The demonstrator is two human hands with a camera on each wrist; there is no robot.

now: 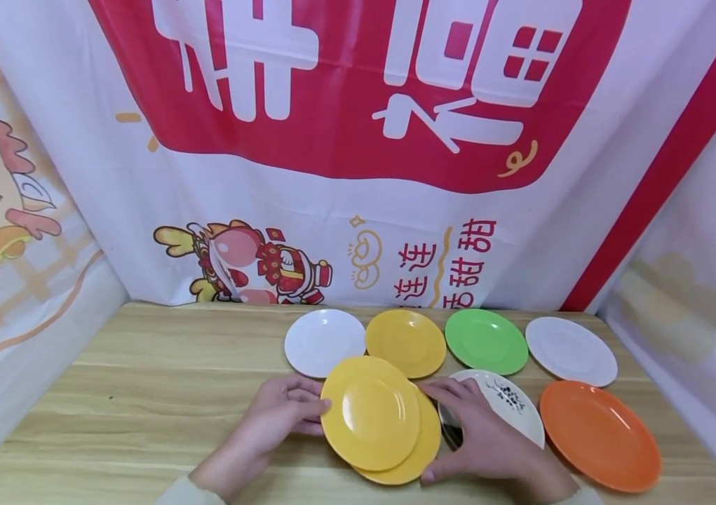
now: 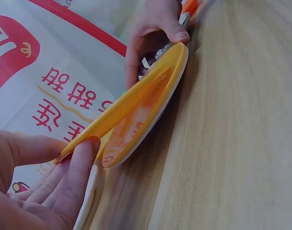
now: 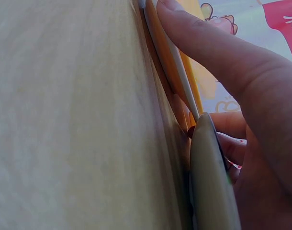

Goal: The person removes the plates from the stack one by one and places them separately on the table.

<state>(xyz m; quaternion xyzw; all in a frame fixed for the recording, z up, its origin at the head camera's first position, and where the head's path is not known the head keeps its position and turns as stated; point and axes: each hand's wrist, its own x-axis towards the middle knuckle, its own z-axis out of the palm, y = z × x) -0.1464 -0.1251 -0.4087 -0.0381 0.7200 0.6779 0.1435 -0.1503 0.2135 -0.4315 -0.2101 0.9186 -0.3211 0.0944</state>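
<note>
Two yellow plates overlap at the front middle of the table. My left hand (image 1: pixel 285 414) pinches the left rim of the upper yellow plate (image 1: pixel 367 414) between thumb and fingers, and that plate is tilted with its left side raised. Beneath it, the lower yellow plate (image 1: pixel 428 431) is partly hidden. My right hand (image 1: pixel 480 435) holds the lower plate by its right rim, thumb at the near edge and fingers at the far edge. In the left wrist view a wedge-shaped gap shows between the upper plate (image 2: pixel 112 112) and the lower plate (image 2: pixel 131 139).
Partly behind my right hand lies a white plate with a dark pattern (image 1: pixel 512 407), an orange plate (image 1: pixel 600 435) to its right. Along the back sit a white plate (image 1: pixel 324 344), a yellow plate (image 1: pixel 405 344), a green plate (image 1: pixel 487 341) and another white plate (image 1: pixel 571 351). A printed cloth (image 1: pixel 332 231) hangs behind.
</note>
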